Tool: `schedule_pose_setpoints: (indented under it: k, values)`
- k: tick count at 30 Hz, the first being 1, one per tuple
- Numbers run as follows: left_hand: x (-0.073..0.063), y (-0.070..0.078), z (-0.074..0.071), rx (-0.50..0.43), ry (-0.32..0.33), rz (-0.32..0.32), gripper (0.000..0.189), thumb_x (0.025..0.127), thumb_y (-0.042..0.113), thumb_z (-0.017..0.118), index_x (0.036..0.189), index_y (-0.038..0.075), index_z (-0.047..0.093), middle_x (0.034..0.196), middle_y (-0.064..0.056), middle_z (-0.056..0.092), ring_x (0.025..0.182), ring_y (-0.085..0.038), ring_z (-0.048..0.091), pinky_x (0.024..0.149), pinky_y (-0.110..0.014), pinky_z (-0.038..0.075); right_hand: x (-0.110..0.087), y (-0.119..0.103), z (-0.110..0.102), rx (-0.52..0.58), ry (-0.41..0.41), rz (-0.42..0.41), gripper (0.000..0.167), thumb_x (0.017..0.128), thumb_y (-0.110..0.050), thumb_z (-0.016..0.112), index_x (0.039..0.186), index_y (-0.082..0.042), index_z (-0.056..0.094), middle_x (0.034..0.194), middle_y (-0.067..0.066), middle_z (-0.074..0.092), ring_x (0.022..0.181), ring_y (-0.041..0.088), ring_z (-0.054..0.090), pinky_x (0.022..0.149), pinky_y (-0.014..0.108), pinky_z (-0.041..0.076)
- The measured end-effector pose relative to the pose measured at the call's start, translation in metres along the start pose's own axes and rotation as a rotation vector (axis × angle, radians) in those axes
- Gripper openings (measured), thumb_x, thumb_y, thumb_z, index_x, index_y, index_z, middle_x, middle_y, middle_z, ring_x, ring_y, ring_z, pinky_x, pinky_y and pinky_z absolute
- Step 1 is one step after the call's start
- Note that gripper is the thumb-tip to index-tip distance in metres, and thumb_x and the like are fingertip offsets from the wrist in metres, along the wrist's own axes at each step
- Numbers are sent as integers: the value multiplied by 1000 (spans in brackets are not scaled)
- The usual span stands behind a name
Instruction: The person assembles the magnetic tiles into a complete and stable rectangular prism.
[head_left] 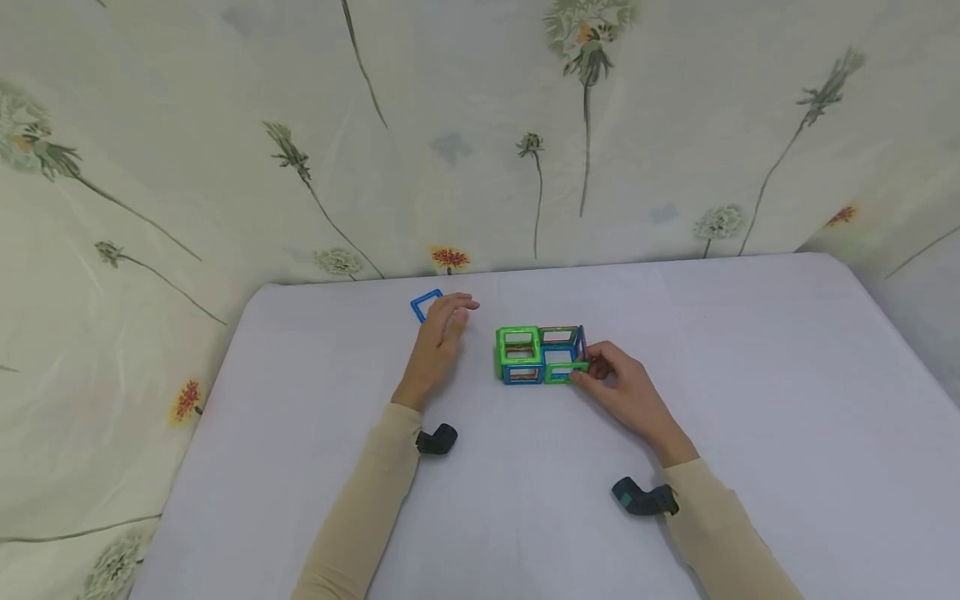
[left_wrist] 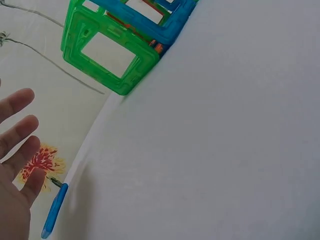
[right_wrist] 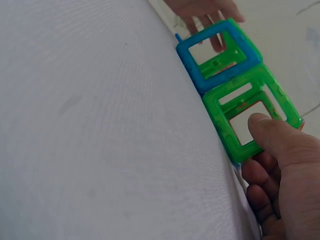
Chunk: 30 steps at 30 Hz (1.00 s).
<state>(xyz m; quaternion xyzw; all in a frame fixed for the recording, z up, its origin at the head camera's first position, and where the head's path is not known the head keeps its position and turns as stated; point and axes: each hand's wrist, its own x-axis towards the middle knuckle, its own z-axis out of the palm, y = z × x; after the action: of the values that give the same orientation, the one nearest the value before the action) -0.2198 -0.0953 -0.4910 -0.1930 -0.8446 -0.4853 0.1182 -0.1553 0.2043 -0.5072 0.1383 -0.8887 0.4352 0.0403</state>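
A block of magnetic tiles [head_left: 531, 363], joined as two box shapes side by side, stands on the table. Its left box has a green top and a blue front; the right one is open above. My right hand [head_left: 630, 398] holds the right box's front corner. In the right wrist view the thumb presses the green front tile [right_wrist: 220, 112], with the other fingers curled beside and below it. To the left of the block, my left hand [head_left: 437, 342] hovers with loose, spread fingers and holds nothing. Partly behind it lies a single blue tile [head_left: 427, 295].
A white cloth covers the table [head_left: 750, 375], whose back edge meets a flower-printed curtain [head_left: 487, 208]. Each wrist wears a dark camera, one on the left [head_left: 437, 440] and one on the right [head_left: 643, 498].
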Motion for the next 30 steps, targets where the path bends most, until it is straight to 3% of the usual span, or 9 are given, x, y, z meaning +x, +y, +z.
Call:
schedule_pose_setpoints:
  k: [6, 13, 19, 30]
  values:
    - [4, -9, -6, 118, 87, -18, 27, 96, 26, 51, 115, 9, 61, 130, -10, 53, 127, -26, 44, 106, -50, 32, 1, 1, 0, 3, -7, 1, 26, 87, -27, 69, 108, -18, 56, 87, -4, 58, 80, 10, 52, 71, 18, 43]
    - [13, -22, -18, 214, 124, -130, 30, 89, 20, 62, 118, 14, 60, 133, -5, 50, 127, -27, 41, 103, -55, 29, 1, 0, -1, 7, -12, 2, 26, 87, -27, 69, 107, -18, 56, 87, -3, 58, 80, 10, 51, 71, 18, 42]
    - [14, -31, -25, 238, 111, -220, 35, 87, 22, 64, 121, 18, 58, 135, -5, 47, 129, -25, 40, 106, -54, 26, 0, -1, -2, 6, -7, -2, 26, 86, -26, 70, 107, -17, 57, 87, -3, 59, 80, 9, 51, 71, 17, 42]
    - [11, -43, -28, 280, 73, -251, 40, 86, 23, 65, 124, 16, 55, 140, -9, 46, 132, -30, 39, 109, -55, 26, 1, 1, 0, 11, -7, -2, 26, 86, -27, 69, 108, -18, 56, 87, -4, 58, 80, 9, 51, 71, 17, 42]
